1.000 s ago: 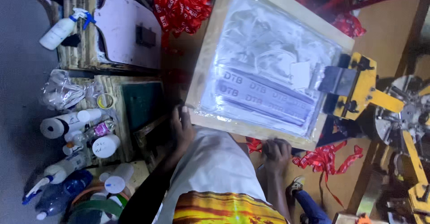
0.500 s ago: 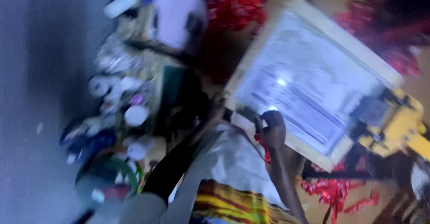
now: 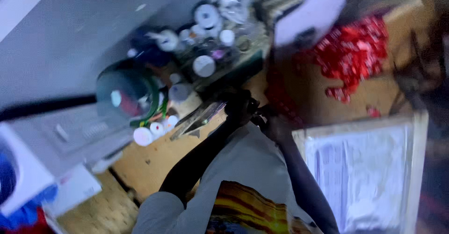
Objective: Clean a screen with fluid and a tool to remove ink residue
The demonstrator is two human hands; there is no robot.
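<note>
Both hands meet on a grey cloth [image 3: 248, 159] — left hand [image 3: 239, 107] & right hand [image 3: 276, 127] too blurry, can't tell if fingers grip. Nearby sit white-capped bottles [image 3: 204, 65] and a dark tub [image 3: 126, 91] — insides can't be seen.

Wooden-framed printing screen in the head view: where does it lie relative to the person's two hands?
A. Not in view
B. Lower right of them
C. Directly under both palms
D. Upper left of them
B: the wooden-framed screen fills the lower right, while the left hand and right hand meet up-left of its corner.
</note>
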